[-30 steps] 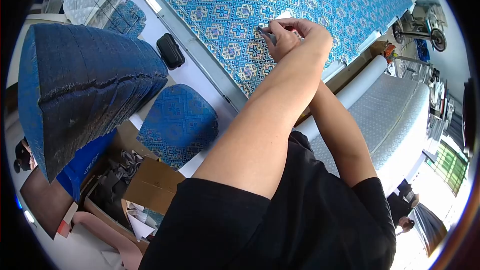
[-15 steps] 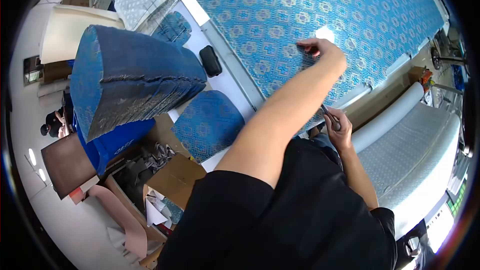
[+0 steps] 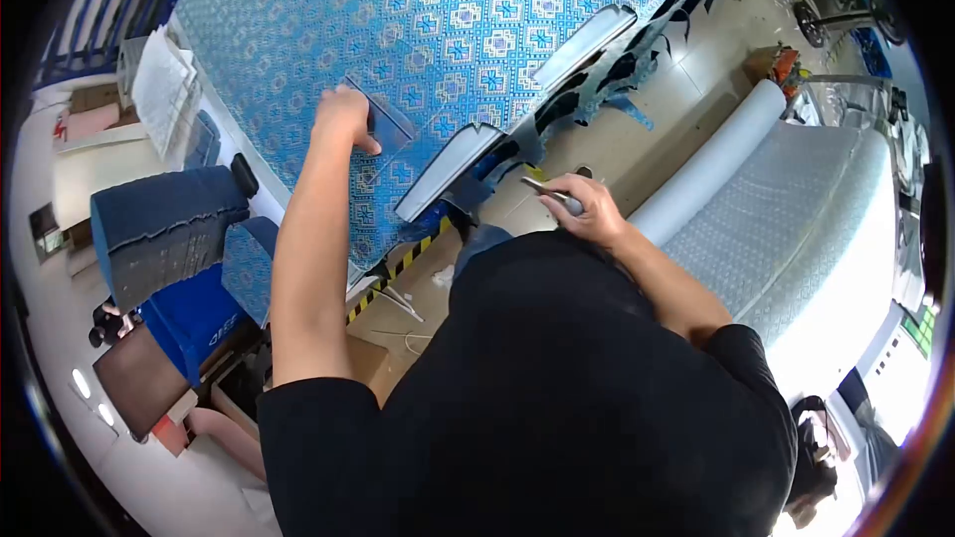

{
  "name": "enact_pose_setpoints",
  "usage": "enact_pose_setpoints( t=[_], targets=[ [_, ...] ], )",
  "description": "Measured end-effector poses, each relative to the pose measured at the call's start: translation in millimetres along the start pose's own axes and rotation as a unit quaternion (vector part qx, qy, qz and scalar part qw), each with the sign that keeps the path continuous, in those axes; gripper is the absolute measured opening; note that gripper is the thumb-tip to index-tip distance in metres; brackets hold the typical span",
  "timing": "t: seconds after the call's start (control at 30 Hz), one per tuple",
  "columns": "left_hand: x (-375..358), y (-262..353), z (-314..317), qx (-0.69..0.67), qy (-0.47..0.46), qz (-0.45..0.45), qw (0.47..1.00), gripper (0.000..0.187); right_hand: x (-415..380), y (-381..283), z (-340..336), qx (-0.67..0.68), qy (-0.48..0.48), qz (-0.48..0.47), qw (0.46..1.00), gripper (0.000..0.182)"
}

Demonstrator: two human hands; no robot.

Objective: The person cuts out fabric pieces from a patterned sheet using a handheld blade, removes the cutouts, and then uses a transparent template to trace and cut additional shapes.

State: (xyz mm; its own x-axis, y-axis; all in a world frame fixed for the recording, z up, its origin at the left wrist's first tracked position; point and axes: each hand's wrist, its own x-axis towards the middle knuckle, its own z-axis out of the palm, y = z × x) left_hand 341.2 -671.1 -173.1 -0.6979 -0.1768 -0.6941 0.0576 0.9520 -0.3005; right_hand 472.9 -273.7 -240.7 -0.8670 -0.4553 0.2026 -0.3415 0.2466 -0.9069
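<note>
My left hand (image 3: 343,119) now sits between ten and eleven o'clock, where half a second ago its arm slanted across toward one; a second back both hands met on the cloth. It touches a clear plate (image 3: 395,129) lying on the cloth, thumb spread off from the fingers — I cannot tell whether it grips the plate or only rests on it. My right hand (image 3: 589,211), toward three, is still closed around a slim tool (image 3: 550,191), held over the floor and well apart from the plate. The view has swung too: the stack of cut pieces (image 3: 169,229) at nine shows smaller than before. The patterned blue cloth (image 3: 477,10) spreads from ten round to one across the table, its near edge held by pale strips (image 3: 453,171). A black case (image 3: 244,176) sits past nine, near a blue bin (image 3: 189,313) at half past eight. Ragged scraps (image 3: 629,111) hang beyond the edge between one and two. Striped tape (image 3: 398,270) runs below the table's corner at eight. Open floor (image 3: 686,89) at two gives room between that edge and the long roll (image 3: 716,154), with a wide grey bundle (image 3: 786,199) bounding it at three.
</note>
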Motion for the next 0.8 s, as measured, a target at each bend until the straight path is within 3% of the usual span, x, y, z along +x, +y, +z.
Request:
enact_pose_setpoints(
  t=[0.03,0.2,0.3,0.37,0.4,0.47,0.5,0.6,0.7,0.8],
  targets=[
    [-3,-5,7,-0.079,0.025,-0.012,0.997,0.097,-4,6,-24,-0.008,0.004,-0.002,1.0,0.017],
    [-19,-23,41,-0.12,0.113,-0.003,0.986,0.094,-15,29,-116,-0.053,0.08,0.064,0.993,0.017],
    [-23,-30,88,-0.294,0.285,0.04,0.911,0.089,-15,45,-136,-0.021,0.135,0.074,0.988,0.021],
    [-39,-8,102,-0.352,0.325,0.017,0.877,0.085,-14,53,-139,-0.002,0.141,0.08,0.987,0.021],
    [-34,2,127,-0.35,0.348,0.005,0.87,0.073,-14,54,-138,0.014,0.14,0.088,0.986,0.02],
    [-42,53,138,-0.318,0.323,-0.095,0.886,0.071,-15,59,-136,0.016,0.119,0.078,0.99,0.02],
    [-39,75,147,-0.329,0.354,-0.106,0.869,0.071,-13,61,-136,0.003,0.109,0.065,0.992,0.02],
    [-41,133,117,-0.338,0.345,-0.164,0.86,0.071,-2,59,-141,0.037,0.081,0.057,0.994,0.015],
    [-27,172,75,-0.349,0.361,-0.116,0.857,0.07,18,72,-154,0.046,0.058,0.059,0.995,0.013],
    [0,194,18,-0.338,0.319,-0.092,0.881,0.07,55,74,-173,0.035,0.053,0.1,0.993,0.017]
  ],
)
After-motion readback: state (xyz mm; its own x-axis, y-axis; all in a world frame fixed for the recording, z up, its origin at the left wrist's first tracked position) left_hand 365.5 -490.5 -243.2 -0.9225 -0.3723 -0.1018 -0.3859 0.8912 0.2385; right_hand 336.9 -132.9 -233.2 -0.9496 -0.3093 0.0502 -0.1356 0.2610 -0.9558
